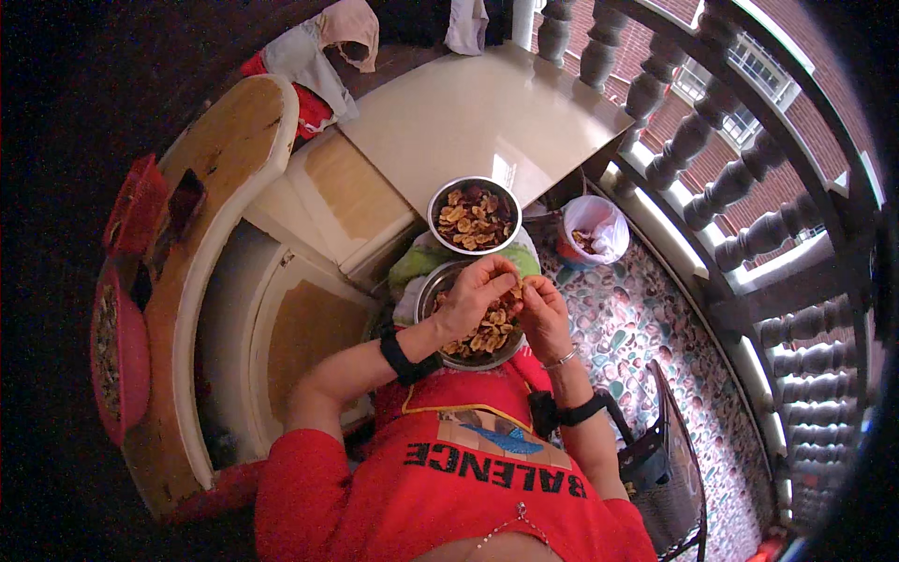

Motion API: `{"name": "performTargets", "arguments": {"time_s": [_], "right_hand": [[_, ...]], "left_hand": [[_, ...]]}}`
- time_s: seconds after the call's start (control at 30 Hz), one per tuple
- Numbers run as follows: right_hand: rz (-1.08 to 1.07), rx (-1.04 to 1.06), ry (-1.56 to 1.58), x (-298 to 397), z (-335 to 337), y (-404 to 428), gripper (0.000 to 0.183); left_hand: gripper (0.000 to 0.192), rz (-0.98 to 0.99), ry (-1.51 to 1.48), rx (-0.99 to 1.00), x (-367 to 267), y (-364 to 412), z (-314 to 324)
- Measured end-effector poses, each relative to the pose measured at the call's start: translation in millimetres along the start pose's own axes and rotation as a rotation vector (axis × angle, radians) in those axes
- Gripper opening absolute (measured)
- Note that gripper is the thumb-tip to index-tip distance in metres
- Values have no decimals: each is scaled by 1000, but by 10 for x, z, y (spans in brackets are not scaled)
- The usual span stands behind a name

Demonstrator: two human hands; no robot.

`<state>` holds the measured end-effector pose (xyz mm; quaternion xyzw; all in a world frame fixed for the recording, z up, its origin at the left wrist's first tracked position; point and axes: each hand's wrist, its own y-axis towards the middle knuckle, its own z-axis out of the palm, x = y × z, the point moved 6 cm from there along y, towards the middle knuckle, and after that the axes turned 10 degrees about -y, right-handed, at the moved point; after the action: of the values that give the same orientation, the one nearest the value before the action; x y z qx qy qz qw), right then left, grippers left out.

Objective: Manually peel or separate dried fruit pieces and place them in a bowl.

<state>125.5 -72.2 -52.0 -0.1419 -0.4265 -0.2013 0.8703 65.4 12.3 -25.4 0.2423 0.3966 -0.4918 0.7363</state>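
Observation:
Between the fingertips of my left hand (477, 295) and my right hand (546, 316) is a small dried brown piece (518, 288), perhaps dried fruit or mushroom. Both hands are pinched on it. Below them a metal bowl (425, 298) rests over my lap, holding similar dried pieces (488, 336); my left hand and forearm cover part of it. Just beyond, a second metal bowl (518, 223) contains more dried brown pieces (470, 218). A green and white cloth (414, 263) lies beneath the bowls.
To the right, a lined bin (605, 235) with scraps stands on the pebble-patterned floor (625, 344) by a balustrade (695, 161). A glossy tabletop (456, 112) lies ahead. On the left, a curved wooden counter (225, 133) carries a pink basin (130, 358) and a red basket (137, 204).

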Motion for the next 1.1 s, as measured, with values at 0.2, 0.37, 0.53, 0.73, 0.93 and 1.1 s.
{"name": "performTargets", "arguments": {"time_s": [0.2,0.37,0.53,0.73,0.93,1.1], "right_hand": [[-55,-131,-241,104,-30,0,16],[-82,-162,-282,67,-146,-3,17],[-137,-246,-121,60,-143,-5,18],[-132,-240,-55,107,-179,32,19],[-47,-236,-200,5,-160,28,18],[-10,-217,-181,35,-54,8,17]], "left_hand": [[9,65,61,-128,22,22,-44],[9,102,28,-172,32,33,-27],[9,113,43,-242,-97,69,-57],[12,85,-41,-258,-349,42,-343],[20,-30,146,-216,-213,-82,-479],[19,-74,151,-137,-168,-120,-458]]}}
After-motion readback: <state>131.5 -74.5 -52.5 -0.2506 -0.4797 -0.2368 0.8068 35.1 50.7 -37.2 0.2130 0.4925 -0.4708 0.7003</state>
